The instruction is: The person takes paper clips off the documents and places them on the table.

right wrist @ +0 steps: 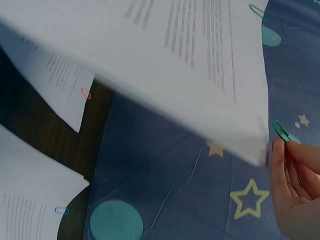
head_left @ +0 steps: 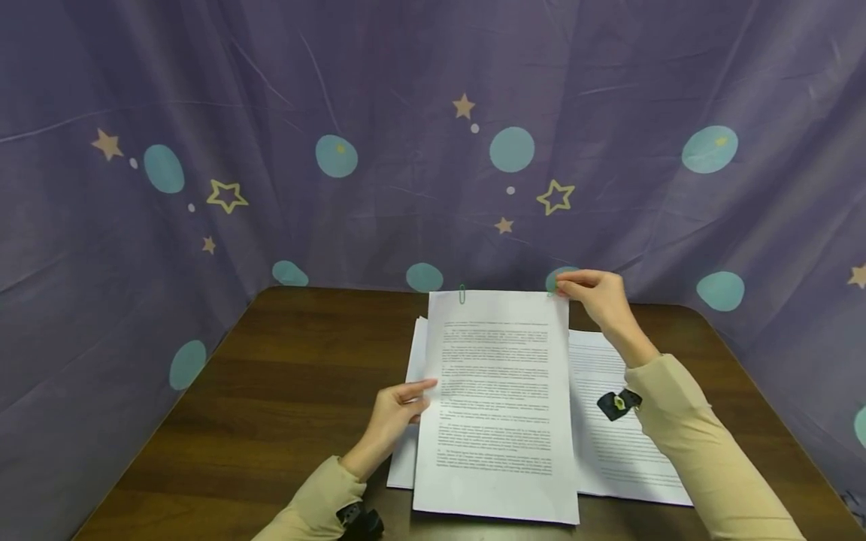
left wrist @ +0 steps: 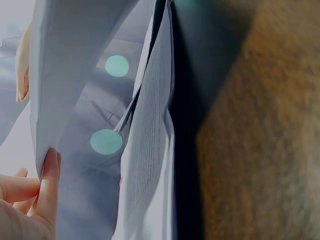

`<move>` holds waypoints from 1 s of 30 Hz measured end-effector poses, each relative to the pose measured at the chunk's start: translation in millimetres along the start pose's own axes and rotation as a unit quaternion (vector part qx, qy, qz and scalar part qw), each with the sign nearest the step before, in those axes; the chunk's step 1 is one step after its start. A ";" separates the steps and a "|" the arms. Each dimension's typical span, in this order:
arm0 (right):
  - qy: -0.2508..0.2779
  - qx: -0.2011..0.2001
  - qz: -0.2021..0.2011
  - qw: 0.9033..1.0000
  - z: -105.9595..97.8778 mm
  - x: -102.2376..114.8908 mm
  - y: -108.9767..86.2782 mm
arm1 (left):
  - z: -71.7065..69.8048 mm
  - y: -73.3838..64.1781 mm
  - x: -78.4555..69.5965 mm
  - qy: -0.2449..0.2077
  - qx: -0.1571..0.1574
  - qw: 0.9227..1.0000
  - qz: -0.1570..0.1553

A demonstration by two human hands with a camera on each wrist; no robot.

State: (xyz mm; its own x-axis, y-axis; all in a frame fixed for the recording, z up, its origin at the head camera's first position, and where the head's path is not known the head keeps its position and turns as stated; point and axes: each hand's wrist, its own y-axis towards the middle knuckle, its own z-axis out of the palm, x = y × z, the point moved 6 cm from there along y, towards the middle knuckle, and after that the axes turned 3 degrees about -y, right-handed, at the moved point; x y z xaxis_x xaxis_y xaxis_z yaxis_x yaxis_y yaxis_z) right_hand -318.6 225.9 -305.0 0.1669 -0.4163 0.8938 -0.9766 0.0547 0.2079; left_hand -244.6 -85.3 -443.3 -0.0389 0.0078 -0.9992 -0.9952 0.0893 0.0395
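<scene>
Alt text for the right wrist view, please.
Right hand pinching a green looped paper clip beside a white printed document; another green clip grips its edge. White printed pages behind bear a red clip and a blue clip.

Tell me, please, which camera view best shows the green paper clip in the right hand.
The right wrist view: the green paper clip shows large, its loop plain, pinched by the right hand. The head view shows only small green traces by that hand; the left wrist view, just a green speck.
</scene>
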 end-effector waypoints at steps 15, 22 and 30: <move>-0.012 0.025 0.028 0.999 -43.4 -35.8 -21.4 | -9.4 2.0 5.2 0.004 -0.021 1.000 -0.016; -0.021 -0.005 0.034 0.999 -69.3 -108.1 -9.4 | -12.0 2.9 5.0 0.004 -0.027 1.000 -0.012; -0.032 -0.054 0.045 0.997 -115.8 -269.7 25.8 | -16.1 2.1 7.0 0.007 -0.038 0.999 -0.016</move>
State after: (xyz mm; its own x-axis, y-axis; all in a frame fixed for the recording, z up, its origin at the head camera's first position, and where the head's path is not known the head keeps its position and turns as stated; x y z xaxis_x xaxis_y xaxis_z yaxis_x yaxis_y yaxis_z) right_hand -373.1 444.7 -494.7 0.0671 -0.4620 0.8844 -0.9663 0.1906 0.1729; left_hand -248.4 -101.1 -450.3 -0.0071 -0.0070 -0.9999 -0.9999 0.0130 0.0070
